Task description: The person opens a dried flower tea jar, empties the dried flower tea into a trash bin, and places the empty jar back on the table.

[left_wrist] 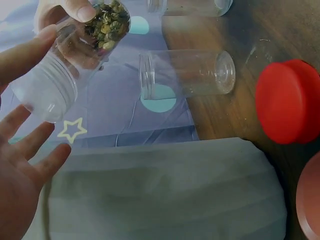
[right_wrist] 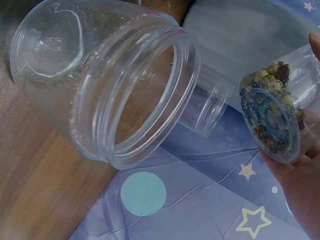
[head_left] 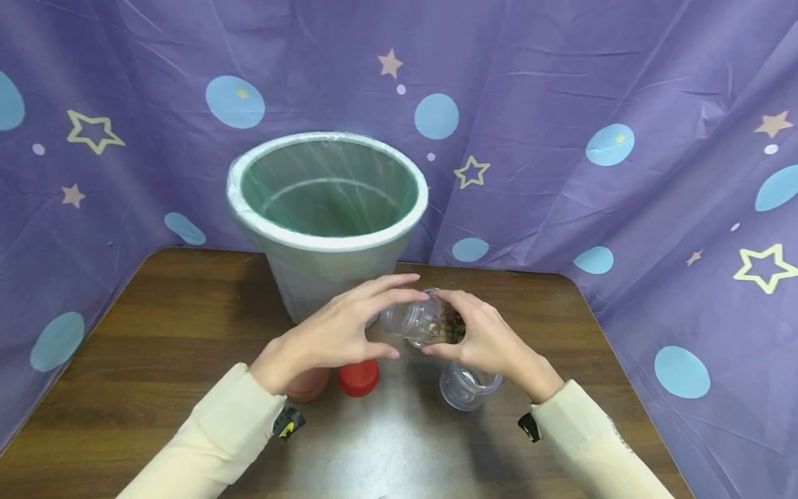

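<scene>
My right hand (head_left: 483, 339) grips a clear plastic jar (left_wrist: 82, 52) around its base end, holding it tilted over on its side above the table. Dried flower buds (left_wrist: 108, 25), greenish brown, are gathered at that base end. The jar's ridged, translucent end points toward my left hand (head_left: 337, 329). Thumb and fingers of the left hand are spread around this end; in the left wrist view the thumb lies right by the jar's side and the other fingers stand apart. Below the right hand, an uncapped clear jar (right_wrist: 145, 100) stands on the table with small crumbs inside.
Another clear jar (left_wrist: 187, 74) stands farther back, partly hidden by the hands in the head view. A red lid (head_left: 358, 378) and a pinkish lid (head_left: 308, 384) lie near the left wrist. Behind them stands a large pale bin (head_left: 327, 242) with a clear liner. A purple curtain (head_left: 530, 138) backs the table.
</scene>
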The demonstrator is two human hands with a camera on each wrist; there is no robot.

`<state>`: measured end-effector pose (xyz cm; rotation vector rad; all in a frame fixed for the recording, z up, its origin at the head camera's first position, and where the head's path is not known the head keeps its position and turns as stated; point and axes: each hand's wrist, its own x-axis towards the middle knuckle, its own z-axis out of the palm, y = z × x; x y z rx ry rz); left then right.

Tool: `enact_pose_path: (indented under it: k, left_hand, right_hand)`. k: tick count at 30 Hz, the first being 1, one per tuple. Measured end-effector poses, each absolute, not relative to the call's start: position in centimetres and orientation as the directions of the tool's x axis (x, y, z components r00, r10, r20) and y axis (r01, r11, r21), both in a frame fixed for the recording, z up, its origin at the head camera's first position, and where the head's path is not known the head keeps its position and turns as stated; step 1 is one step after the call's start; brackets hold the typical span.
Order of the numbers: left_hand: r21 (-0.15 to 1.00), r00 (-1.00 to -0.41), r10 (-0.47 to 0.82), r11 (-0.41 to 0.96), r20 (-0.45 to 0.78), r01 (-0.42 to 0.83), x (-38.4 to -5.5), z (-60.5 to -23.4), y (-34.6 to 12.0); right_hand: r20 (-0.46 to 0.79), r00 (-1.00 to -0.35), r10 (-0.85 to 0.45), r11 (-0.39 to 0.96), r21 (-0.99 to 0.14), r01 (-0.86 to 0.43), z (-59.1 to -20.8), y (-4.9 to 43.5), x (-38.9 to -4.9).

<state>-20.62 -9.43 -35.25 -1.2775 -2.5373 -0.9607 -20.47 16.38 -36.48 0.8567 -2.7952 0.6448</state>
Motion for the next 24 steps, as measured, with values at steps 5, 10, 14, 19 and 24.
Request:
enact_pose_path:
  k: [5,10,14,19,24]
  left_hand:
    - [0.434,-0.579,0.679,0.399,0.452,0.808,-20.88,-35.56,-8.92]
    - [0.433,-0.594,0.655,0.417,0.466,0.799,-20.93,-35.63,-8.57]
    - [0.454,-0.63,0.634,0.446,0.449,0.772,-20.85,-35.49,-8.47]
    - [0.493,-0.682,0.612,0.484,0.4,0.723,-20.72,-35.41,-8.48]
    - [0.516,-0.725,0.577,0.52,0.376,0.681,-20.65,-35.47,-8.34]
  right_hand:
    - [0.262,-0.821,-0.507,0.739,-0.357,-0.571,-36.5,16.56,-20.5]
    - [0.254,-0.826,-0.503,0.747,-0.352,-0.564,-36.49,16.68,-20.44]
    - [0.251,-0.83,-0.497,0.75,-0.357,-0.557,-36.44,16.72,-20.38]
    - [0.254,-0.829,-0.499,0.745,-0.364,-0.559,-36.54,16.84,-20.32]
    - [0.259,-0.826,-0.5,0.739,-0.369,-0.564,-36.73,16.95,-20.27]
